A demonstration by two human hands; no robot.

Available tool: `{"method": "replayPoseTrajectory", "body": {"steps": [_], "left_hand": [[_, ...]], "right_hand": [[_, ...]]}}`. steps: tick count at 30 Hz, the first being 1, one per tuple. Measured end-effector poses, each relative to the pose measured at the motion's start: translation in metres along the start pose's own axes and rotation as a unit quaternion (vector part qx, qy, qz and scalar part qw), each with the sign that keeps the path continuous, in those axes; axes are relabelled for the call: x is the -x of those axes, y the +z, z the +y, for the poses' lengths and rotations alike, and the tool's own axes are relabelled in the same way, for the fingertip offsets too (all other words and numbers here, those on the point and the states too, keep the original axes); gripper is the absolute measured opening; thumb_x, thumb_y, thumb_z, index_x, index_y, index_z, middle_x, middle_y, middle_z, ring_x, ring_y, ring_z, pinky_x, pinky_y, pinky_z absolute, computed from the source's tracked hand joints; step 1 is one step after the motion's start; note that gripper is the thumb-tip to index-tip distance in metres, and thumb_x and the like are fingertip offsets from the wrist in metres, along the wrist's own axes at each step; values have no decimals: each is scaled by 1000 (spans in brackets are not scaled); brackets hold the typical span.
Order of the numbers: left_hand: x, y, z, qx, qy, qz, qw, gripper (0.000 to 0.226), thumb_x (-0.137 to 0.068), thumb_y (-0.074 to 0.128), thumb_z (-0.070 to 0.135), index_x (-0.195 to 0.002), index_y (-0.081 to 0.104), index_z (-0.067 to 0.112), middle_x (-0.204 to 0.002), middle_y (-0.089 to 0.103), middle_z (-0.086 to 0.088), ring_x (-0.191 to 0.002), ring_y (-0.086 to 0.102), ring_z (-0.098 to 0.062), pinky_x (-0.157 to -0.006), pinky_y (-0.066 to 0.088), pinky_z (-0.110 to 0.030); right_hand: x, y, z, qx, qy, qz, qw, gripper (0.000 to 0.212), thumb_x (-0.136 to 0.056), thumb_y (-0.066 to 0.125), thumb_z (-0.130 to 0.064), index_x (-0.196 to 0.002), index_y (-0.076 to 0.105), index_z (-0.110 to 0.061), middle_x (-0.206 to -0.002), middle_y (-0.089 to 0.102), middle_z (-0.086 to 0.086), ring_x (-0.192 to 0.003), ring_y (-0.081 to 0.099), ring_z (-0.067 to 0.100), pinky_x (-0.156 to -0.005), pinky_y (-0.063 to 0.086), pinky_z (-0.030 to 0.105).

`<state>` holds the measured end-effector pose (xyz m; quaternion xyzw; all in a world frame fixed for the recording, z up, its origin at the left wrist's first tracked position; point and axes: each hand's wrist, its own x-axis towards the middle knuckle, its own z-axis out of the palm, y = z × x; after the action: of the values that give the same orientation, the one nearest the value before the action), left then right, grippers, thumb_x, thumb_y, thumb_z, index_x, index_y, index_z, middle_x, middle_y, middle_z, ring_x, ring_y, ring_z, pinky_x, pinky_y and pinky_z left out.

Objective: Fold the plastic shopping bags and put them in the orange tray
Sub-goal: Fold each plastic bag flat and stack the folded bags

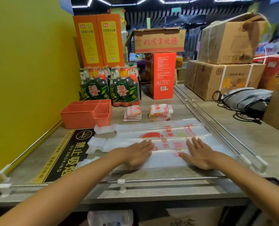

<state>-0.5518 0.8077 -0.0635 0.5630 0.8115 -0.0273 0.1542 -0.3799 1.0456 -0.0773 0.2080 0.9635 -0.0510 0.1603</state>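
The flat plastic bag (pixel 160 141) lies on the worktop (pixel 151 185). Behind it sit two stacks of folded bags (pixel 132 114) (pixel 160 112); behind-left, the tray (pixel 86 113), seemingly holding nothing.

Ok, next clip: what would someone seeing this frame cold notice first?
Probably the two hands, left hand and right hand, pressed flat on a clear plastic bag with red print, spread across the counter's near middle. Next, the orange tray at the left by the yellow wall, with nothing visible inside, and two stacks of folded bags just beyond the spread bag.
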Motion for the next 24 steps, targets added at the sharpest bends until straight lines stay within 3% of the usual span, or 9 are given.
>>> {"method": "replayPoseTrajectory", "body": {"steps": [5, 7, 9, 11, 13, 17, 20, 22, 24], "left_hand": [[42, 7, -47, 11, -28, -2, 1000, 55, -111, 15, 40, -161, -1, 24, -167, -12, 7, -153, -13, -8, -118, -10, -22], [54, 3, -61, 7, -38, 15, 999, 56, -110, 25, 42, -161, 8, 28, -168, -1, 11, -154, -2, -7, -123, -3, -25], [63, -4, -69, -15, -52, 48, 997, 53, -108, 37, 40, -158, 28, 29, -165, 22, 11, -151, 21, -10, -124, 17, -31], [66, -12, -73, -29, -63, 72, 995, 46, -105, 46, 38, -150, 44, 28, -155, 43, 10, -140, 42, -11, -116, 34, -32], [67, -16, -76, -26, -58, 82, 995, 44, -102, 52, 40, -144, 51, 30, -148, 52, 12, -128, 51, -6, -103, 41, -25], [65, -15, -83, -14, -38, 101, 994, 44, -98, 60, 43, -140, 57, 32, -139, 58, 16, -104, 51, 3, -84, 38, -12], [67, -19, -87, 3, -46, 112, 993, 42, -97, 61, 44, -138, 58, 35, -134, 60, 14, -105, 60, -4, -90, 50, -25], [67, -20, -90, 2, -48, 115, 992, 37, -97, 60, 43, -134, 60, 37, -129, 61, 11, -104, 63, -8, -89, 54, -33], [68, -18, -94, -7, -44, 122, 992, 33, -97, 61, 42, -130, 61, 40, -124, 62, 9, -100, 64, -7, -86, 56, -35]], "right_hand": [[-2, -1, 1, -1, -2, 1, 1000, 141, -44, -20, -98, -156, -21, -13, -164, -25, 15, -151, -23, 33, -125, -6, 48], [0, -4, -1, -5, 4, -3, 1000, 121, -66, -6, -91, -157, -19, -13, -165, -23, 15, -152, -20, 35, -124, -4, 48], [-1, -8, -3, 1, 1, -5, 1000, 103, -84, 9, -81, -159, -11, -13, -167, -12, 15, -154, -9, 37, -124, 5, 50], [-6, -13, -4, 10, -3, 16, 1000, 100, -87, 18, -83, -159, 10, -15, -167, 12, 14, -152, 17, 36, -122, 21, 48], [-7, -19, -15, 13, -32, 68, 997, 92, -87, 22, -84, -152, 33, -19, -159, 35, 7, -142, 37, 27, -118, 33, 42], [-4, -28, -60, -6, -161, 131, 978, 58, -103, 41, -55, -155, 34, -29, -164, 27, -9, -147, 33, 19, -117, 32, 36], [-14, -28, -90, -35, -229, 126, 965, 31, -103, 52, -42, -131, 57, -32, -139, 58, -10, -120, 58, 15, -96, 48, 24], [-23, -29, -105, -32, -252, 141, 957, 17, -101, 55, -37, -113, 63, -28, -113, 64, -12, -97, 61, 13, -74, 44, 17], [-26, -34, -116, -11, -267, 170, 949, 18, -101, 55, -34, -112, 65, -25, -106, 62, -12, -91, 57, 11, -64, 36, 14]]}}
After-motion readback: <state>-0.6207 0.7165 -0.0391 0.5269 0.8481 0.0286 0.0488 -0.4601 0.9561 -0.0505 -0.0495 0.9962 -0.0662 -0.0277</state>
